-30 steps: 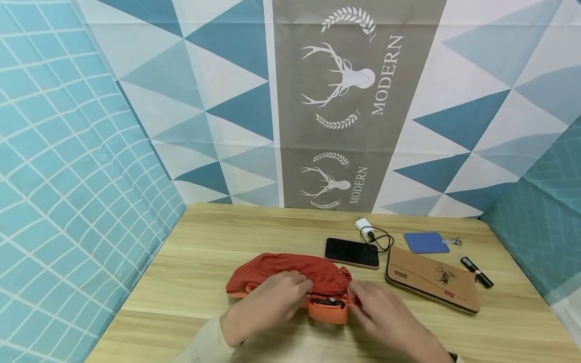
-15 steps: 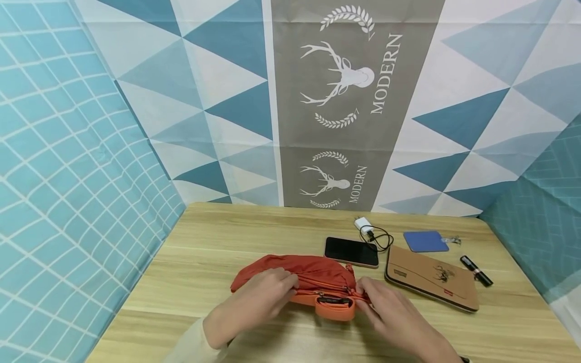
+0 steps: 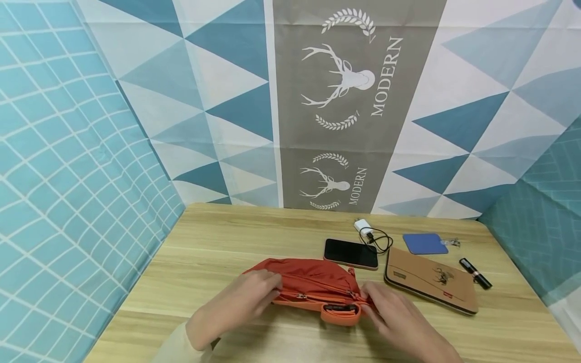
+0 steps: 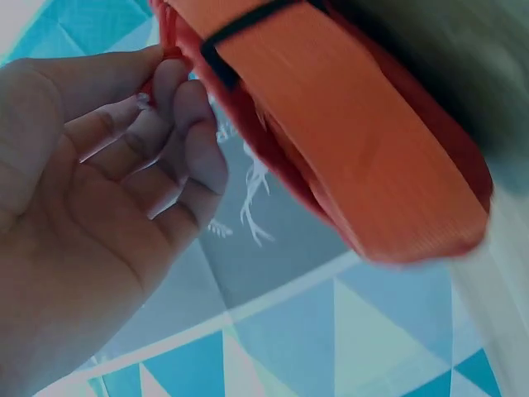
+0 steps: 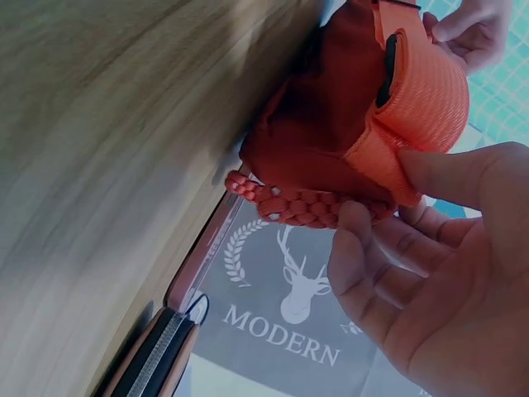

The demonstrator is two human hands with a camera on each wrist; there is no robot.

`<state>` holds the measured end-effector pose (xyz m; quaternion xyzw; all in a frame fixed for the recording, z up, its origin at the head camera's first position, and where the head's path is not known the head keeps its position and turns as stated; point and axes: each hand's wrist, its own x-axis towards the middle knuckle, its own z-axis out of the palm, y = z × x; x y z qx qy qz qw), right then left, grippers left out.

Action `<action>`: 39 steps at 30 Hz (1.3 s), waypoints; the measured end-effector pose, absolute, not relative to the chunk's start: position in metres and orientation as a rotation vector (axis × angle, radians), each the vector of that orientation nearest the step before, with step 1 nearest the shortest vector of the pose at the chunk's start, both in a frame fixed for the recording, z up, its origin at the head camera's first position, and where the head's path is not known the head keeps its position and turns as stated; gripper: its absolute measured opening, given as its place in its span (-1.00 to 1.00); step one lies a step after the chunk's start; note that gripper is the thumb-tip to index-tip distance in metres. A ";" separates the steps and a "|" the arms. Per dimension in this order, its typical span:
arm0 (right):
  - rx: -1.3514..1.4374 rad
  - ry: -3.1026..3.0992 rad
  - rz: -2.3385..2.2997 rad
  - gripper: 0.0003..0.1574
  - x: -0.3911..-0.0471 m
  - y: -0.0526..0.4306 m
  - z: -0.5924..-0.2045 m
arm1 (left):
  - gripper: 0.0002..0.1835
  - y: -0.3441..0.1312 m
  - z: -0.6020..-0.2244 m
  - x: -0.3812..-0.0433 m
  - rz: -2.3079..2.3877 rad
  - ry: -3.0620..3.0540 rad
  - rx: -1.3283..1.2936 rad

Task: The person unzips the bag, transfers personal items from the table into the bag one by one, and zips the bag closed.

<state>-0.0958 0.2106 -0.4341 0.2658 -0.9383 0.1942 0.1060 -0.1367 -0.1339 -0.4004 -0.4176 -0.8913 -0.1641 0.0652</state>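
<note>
Pouch (image 3: 313,275): soft red fabric, elongated, with ribbed orange webbing (image 5: 426,95) folded at its near right side. Position — between the hands, near side of the wood-grain table (image 3: 218,232). Left hand (image 3: 240,297): thumb and fingertip pinch a thin red cord (image 4: 171,51). Right hand (image 3: 395,312): thumb and index finger pinch the pouch's right end.

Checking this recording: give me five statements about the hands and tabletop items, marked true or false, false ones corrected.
1. The right hand holds the red bag at its right end. True.
2. The phone shows a dark screen. True.
3. The left hand holds the phone. False: it pinches a red cord at the bag.
4. The blue card lies left of the bag. False: it lies right, behind the brown case.
5. A black tube lies beside the brown case. True.
</note>
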 end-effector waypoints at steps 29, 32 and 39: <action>0.774 -2.913 0.519 -0.65 -0.110 0.235 -0.447 | -0.81 -0.182 -0.393 -0.138 -0.231 -3.038 -0.898; 0.801 -2.946 0.482 -0.68 -0.110 0.234 -0.450 | -0.86 -0.174 -0.396 -0.136 -0.187 -3.003 -0.930; 0.769 -3.011 0.367 -0.70 -0.108 0.231 -0.445 | -0.89 -0.135 -0.389 -0.132 -0.122 -2.833 -1.132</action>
